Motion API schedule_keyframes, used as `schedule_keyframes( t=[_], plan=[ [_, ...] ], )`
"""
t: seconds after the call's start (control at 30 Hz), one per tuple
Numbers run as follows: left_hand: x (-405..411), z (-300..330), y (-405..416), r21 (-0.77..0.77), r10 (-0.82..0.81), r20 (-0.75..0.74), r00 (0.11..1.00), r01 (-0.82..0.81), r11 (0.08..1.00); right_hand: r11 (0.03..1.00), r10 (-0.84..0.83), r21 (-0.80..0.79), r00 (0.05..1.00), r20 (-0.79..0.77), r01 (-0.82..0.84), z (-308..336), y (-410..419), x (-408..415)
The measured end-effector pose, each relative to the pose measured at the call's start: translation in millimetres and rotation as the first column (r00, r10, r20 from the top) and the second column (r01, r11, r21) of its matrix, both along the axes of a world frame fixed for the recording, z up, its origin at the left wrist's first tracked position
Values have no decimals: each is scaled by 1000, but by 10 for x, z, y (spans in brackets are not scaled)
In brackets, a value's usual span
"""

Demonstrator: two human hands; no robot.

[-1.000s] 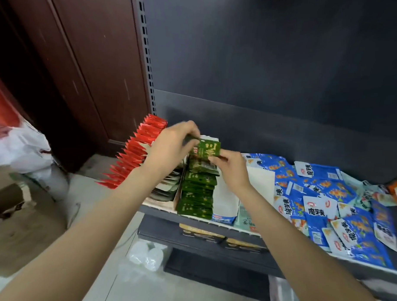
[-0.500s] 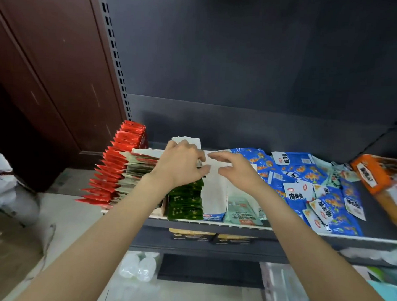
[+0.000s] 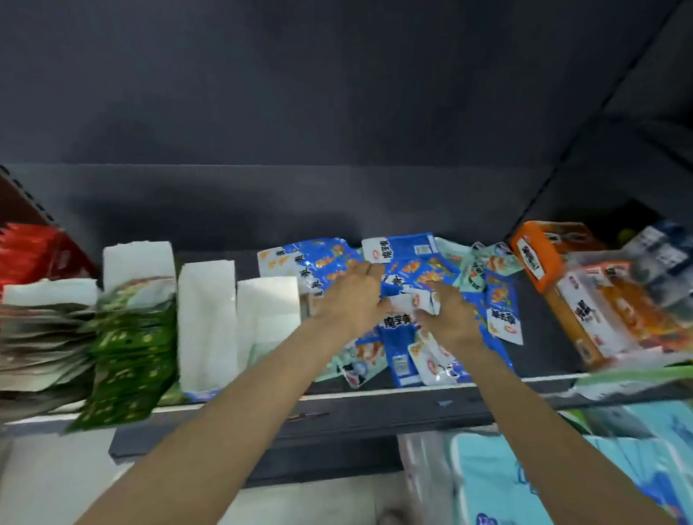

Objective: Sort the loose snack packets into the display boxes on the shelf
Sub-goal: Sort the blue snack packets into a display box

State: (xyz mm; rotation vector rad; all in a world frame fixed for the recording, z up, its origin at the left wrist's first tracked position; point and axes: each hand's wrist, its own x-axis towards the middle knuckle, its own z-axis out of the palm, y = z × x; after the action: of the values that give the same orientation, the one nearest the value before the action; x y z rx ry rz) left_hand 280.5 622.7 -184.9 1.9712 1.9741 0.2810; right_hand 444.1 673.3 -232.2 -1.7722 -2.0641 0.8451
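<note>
A pile of loose blue and white snack packets (image 3: 408, 260) lies on the dark shelf (image 3: 546, 340), right of centre. Both my hands are over it. My left hand (image 3: 351, 301) rests on the pile with its fingers reaching forward. My right hand (image 3: 451, 319) pinches a small blue and white packet (image 3: 422, 302) at the gap between the hands. White display boxes (image 3: 205, 316) stand to the left; one holds a row of green packets (image 3: 133, 349). Motion blur softens the fingers.
Red packets (image 3: 23, 251) and a row of brownish packets (image 3: 32, 330) fill boxes at the far left. Orange display boxes (image 3: 541, 253) stand at the right. The shelf's front edge (image 3: 371, 396) runs below my wrists. Light blue packages (image 3: 525, 484) sit underneath.
Both hands left the green packet row and moved right onto the blue pile. The view swung right with them. The right hand has taken hold of a blue packet.
</note>
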Motion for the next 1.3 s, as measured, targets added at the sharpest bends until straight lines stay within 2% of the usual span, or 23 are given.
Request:
schedule_keyframes(
  t=[0.13, 0.23, 0.33, 0.47, 0.53, 0.6, 0.63, 0.7, 0.77, 0.83, 0.9, 0.97, 1.0, 1.03, 1.13, 1.3],
  plan=[
    [319, -485, 315, -245, 9, -95, 995, -33, 969, 980, 129, -165, 986, 109, -110, -280, 344, 472],
    [390, -766, 358, -339, 52, -143, 988, -99, 935, 934, 284, -272, 944, 168, -233, -397, 477, 617],
    [464, -875, 359, -266, 154, -124, 980, -182, 947, 924, 337, -259, 919, 205, -281, -471, 509, 638],
    [548, -846, 397, -46, 284, -37, 958, -286, 957, 934, 333, -227, 904, 268, -276, -475, 509, 606],
    [543, -716, 424, -41, 366, 98, 925, -364, 931, 940, 312, -230, 905, 290, -251, -433, 495, 571],
    [504, -560, 432, -50, 407, 165, 898, -405, 913, 955, 286, -172, 909, 303, -243, -364, 440, 524],
    [477, -477, 422, -28, 426, 185, 886, -428, 903, 956, 291, -113, 915, 280, -270, -316, 400, 492],
    [426, -317, 374, 32, 455, 269, 849, -480, 877, 935, 356, -37, 928, 109, -354, -197, 308, 386],
    [394, -158, 302, 89, 455, 375, 808, -519, 850, 891, 446, -56, 892, -77, -450, -43, 194, 222],
    [370, 2, 208, 117, 439, 500, 747, -561, 820, 864, 497, -22, 861, -112, -502, 78, 95, 31],
    [326, 170, 80, 116, 400, 663, 633, -614, 780, 868, 496, 88, 861, -115, -489, 193, 30, -149],
    [227, 299, -79, 101, 340, 788, 513, -653, 750, 890, 449, 188, 870, -203, -415, 300, -24, -306],
    [139, 331, -161, 100, 324, 813, 484, -665, 740, 903, 422, 205, 870, -256, -378, 373, -61, -385],
    [37, 354, -245, 116, 319, 814, 486, -673, 730, 911, 405, 213, 865, -297, -353, 416, -97, -469],
    [-343, 365, -519, 227, 306, 756, 578, -671, 706, 940, 342, 151, 840, -421, -307, 568, -278, -756],
    [-958, 469, -1094, 361, 232, 649, 724, -562, 744, 938, 330, 95, 773, -542, -334, 724, -753, -1387]
  ],
)
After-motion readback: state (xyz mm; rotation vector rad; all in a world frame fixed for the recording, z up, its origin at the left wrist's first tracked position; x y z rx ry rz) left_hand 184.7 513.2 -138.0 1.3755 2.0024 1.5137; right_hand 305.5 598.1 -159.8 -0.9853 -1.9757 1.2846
